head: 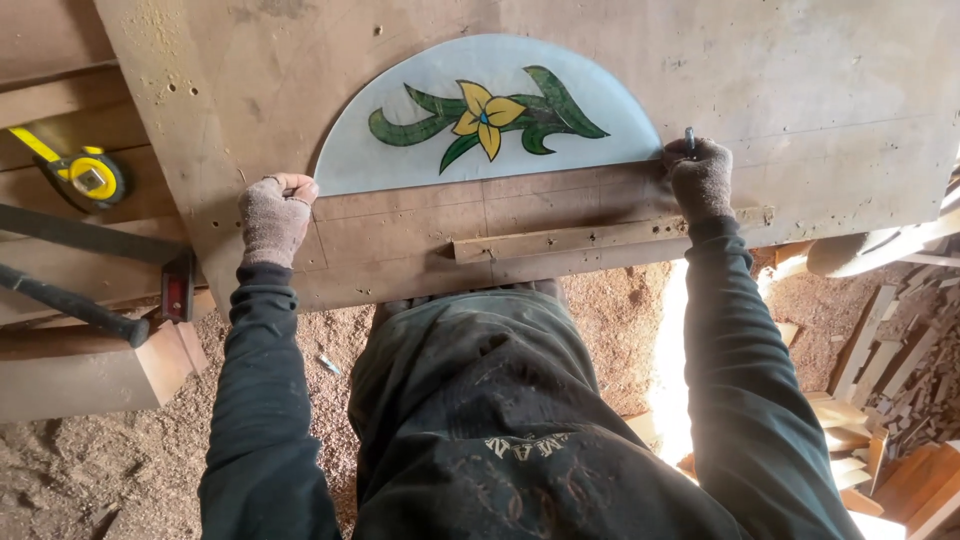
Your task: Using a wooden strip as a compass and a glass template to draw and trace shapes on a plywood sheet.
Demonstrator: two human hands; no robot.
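— What carries everything here?
— A wide brown wooden board (800, 90), pitted with small holes.
— And lying on it?
— A half-round glass panel (480, 110) with a yellow flower and green leaves, flat, and a narrow wooden strip (570, 240) just below its straight edge.

Left hand (275, 215) gloved, fingers curled under, grip on the glass panel (487, 115) edge unclear. Dark slim tool in right hand (700, 178) mostly buried in the glove, kind unreadable. Counter (800, 90) cut off at top and right. Hammer (75, 305) handle cropped at left edge.
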